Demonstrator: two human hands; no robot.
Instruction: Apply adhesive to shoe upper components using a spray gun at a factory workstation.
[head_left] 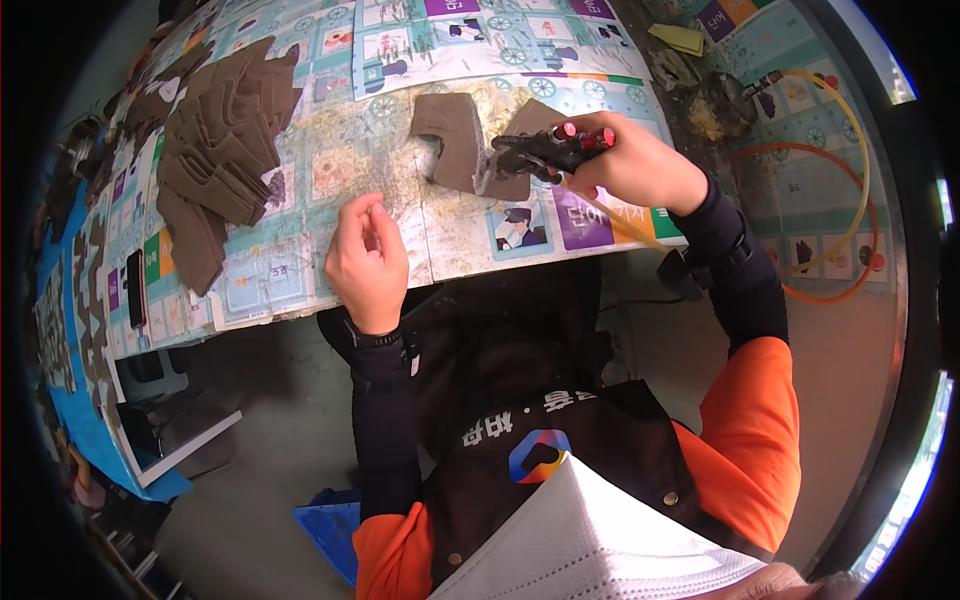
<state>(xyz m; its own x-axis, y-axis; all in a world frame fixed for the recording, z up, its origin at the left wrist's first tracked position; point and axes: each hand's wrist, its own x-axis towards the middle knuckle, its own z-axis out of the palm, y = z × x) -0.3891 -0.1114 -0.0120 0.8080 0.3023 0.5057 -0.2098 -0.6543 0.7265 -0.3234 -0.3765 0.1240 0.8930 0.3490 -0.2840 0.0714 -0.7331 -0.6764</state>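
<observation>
Two brown flat pieces, leather-like or fabric, lie on the printed table cover. The brown piece on the left (455, 135) has a curved notch on its left side. Its neighbour, the right brown piece (532, 116), is partly covered by the tool. In my right hand (640, 165) is a black spray gun (548, 152) with red knobs, its front end over the pieces' adjoining edges. A pale, wet-looking strip shows along that edge. My left hand (368, 262) hovers by the table's near edge, left of the pieces, fingers curled in with nothing visible in them.
A heap of stacked brown pieces (225, 140) spreads over the table's left side. A dark phone-like object (136, 288) lies at the left edge. Yellow (862, 170) and orange hoses (874, 225) loop at the right, near a grimy container (728, 105). A blue bin (330, 530) is below.
</observation>
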